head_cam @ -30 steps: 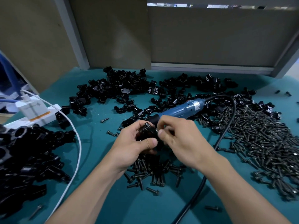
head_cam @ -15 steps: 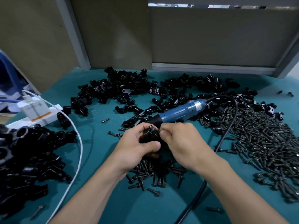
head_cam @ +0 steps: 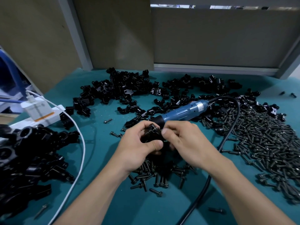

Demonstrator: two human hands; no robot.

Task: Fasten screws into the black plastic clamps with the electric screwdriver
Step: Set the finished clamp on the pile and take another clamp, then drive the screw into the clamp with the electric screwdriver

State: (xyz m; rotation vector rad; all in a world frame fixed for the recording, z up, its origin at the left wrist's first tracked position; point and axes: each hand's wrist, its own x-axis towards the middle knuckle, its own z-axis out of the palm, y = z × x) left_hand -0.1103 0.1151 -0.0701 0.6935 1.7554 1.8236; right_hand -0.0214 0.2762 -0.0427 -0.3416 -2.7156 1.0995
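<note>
My left hand point(head_cam: 138, 148) grips a black plastic clamp point(head_cam: 151, 133) above the teal table, thumb across its front. My right hand point(head_cam: 183, 143) meets it from the right and pinches a screw point(head_cam: 155, 128) at the clamp's top with curled fingers. The blue electric screwdriver point(head_cam: 183, 112) lies on the table just behind both hands, its black tip pointing at them and its black cable point(head_cam: 227, 137) looping right and down past my right forearm. Nobody holds it. A small heap of screws point(head_cam: 160, 174) lies under my hands.
Loose black clamps point(head_cam: 123, 90) spread across the back of the table point(head_cam: 100, 159). A big pile of screws point(head_cam: 266, 140) covers the right side. More black clamps point(head_cam: 27, 156) are heaped at the left, by a white power strip point(head_cam: 40, 114) and white cable point(head_cam: 81, 153).
Both hands stay together on the clamp; the right fingers have shifted slightly at its top. The screwdriver has not moved.
</note>
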